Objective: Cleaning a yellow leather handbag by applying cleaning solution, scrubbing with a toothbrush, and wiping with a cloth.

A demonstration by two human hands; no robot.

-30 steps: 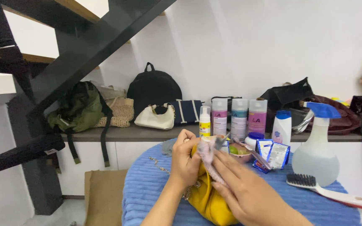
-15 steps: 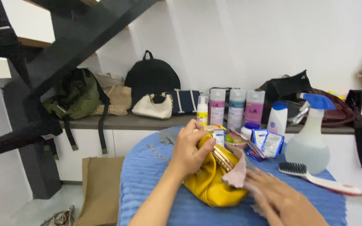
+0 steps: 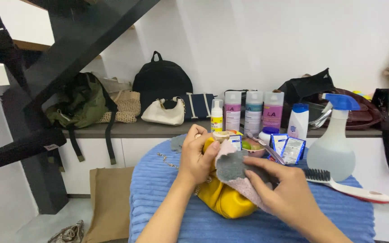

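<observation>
**Grip on yellow bag and cloth: items in view**

Grip: left hand [image 3: 199, 157] closed on the top of the small yellow leather handbag [image 3: 223, 198]; right hand [image 3: 282, 191] pinching a pink-and-grey cleaning cloth [image 3: 235, 173] against it. The bag sits mid-counter, between both hands.

- Round counter under ribbed blue fabric cover [image 3: 158, 198].
- Clear plastic spray bottle with blue trigger [image 3: 332, 150], right of the bag.
- White-handled brush with black bristles [image 3: 343, 184], just beside the right hand.
- Thin metal chain [image 3: 167, 160], lying left of the bag.

Risk, as judged: the right forearm is near the brush and spray bottle; a wide wipe could knock them. A loose left grip could let the rounded bag roll.
</observation>
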